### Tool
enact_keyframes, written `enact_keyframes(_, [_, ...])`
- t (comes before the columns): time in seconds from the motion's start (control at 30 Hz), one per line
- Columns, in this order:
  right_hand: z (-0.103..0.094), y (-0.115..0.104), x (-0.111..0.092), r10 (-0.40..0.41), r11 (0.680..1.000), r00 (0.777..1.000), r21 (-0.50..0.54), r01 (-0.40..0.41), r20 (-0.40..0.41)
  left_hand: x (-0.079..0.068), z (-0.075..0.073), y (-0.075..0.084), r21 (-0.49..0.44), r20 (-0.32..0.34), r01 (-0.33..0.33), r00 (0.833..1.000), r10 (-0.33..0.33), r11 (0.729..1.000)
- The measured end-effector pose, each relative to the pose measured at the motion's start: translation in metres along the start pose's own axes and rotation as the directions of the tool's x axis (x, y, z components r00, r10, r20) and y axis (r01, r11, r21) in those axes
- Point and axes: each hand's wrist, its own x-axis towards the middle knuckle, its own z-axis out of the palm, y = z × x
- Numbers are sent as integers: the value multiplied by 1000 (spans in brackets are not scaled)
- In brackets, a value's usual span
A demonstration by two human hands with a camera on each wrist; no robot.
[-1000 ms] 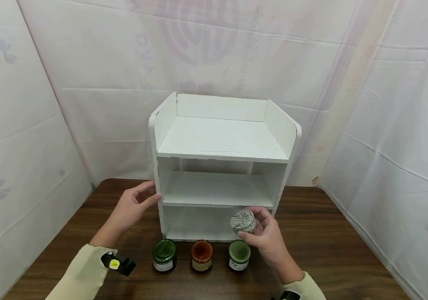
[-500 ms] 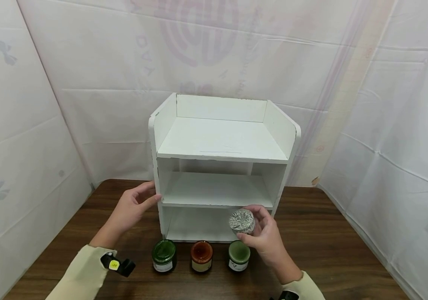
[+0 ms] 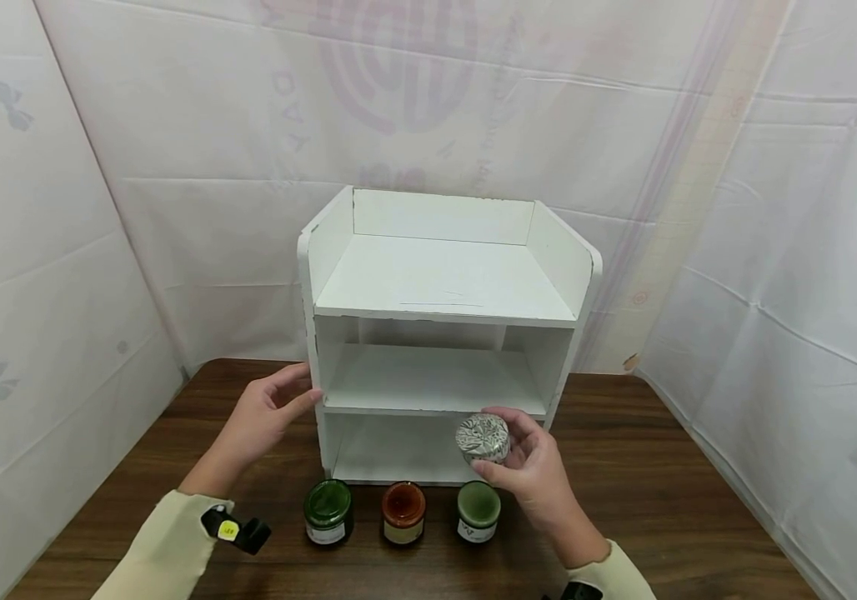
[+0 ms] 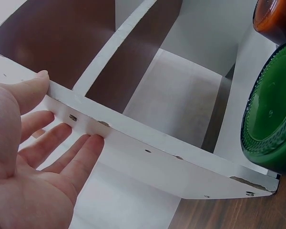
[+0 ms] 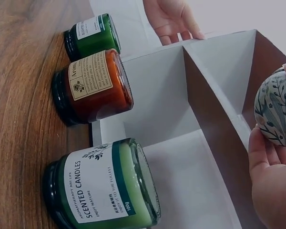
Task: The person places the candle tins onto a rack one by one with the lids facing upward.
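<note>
My right hand [image 3: 529,462] holds a round tin [image 3: 483,439] with a grey-green leaf pattern, thumb and fingers around its side. The tin is in front of the lower right part of a white wooden shelf [image 3: 436,317]; the right wrist view shows the patterned tin [image 5: 279,107] close up. My left hand [image 3: 267,412] rests at the shelf's left side panel. In the left wrist view its thumb [image 4: 35,90] lies on the panel's front edge and its nearly straight fingers [image 4: 83,160] touch the outer face.
Three glass jar candles stand in a row before the shelf: a dark green jar [image 3: 328,510] at left, an amber jar [image 3: 403,512] in the middle, a light green jar [image 3: 478,510] at right. The brown wooden table [image 3: 646,500] is backed by white sheeting [image 3: 226,208].
My right hand has shifted the tin slightly left and up, its patterned top turned a bit more toward the head view. The left hand and the jars have stayed put.
</note>
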Motion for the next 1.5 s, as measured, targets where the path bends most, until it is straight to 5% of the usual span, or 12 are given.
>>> enact_keyframes(0.63, [-1, -9, 7, -46, 999, 997, -5, 46, 65, 0, 1, 0, -3, -2, -6, 1000, 6, 1000])
enact_keyframes(1.5, [-5, -24, 14, 78, 994, 995, -84, -72, 67, 0, 0, 1, 8, 1, -5, 1000, 5, 1000])
